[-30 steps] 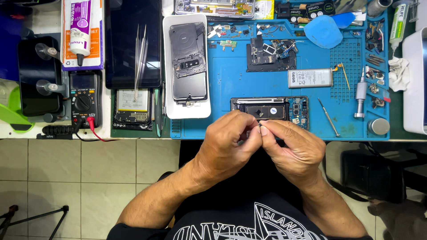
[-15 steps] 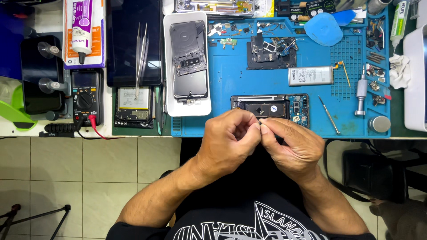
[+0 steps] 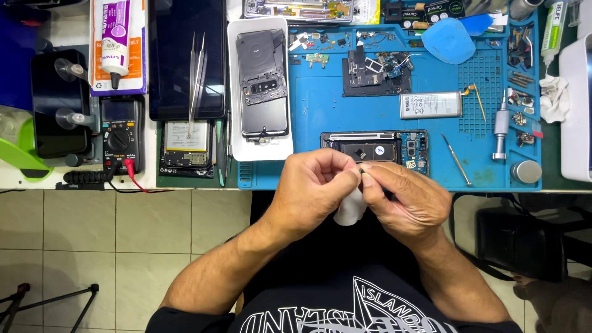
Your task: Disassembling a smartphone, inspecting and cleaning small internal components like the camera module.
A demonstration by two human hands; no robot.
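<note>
1. Your left hand (image 3: 311, 188) and right hand (image 3: 410, 197) meet fingertip to fingertip, pinched together on a tiny dark part (image 3: 361, 168) too small to identify; its axis cannot be told.
2. A small white wad of cloth (image 3: 350, 208) hangs beneath, tucked against your palms, seemingly for wiping.
3. You hold all this at the near edge of the blue silicone work mat (image 3: 320, 105), just in front of the opened dark phone frame (image 3: 374, 150), whose long axis runs left to right.

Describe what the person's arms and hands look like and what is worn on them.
Both forearms are bare, with no sleeves reaching them. The left hand and right hand wear no gloves, and no rings, watch or wristband can be seen. A black T-shirt with a white printed graphic covers the chest.
</note>
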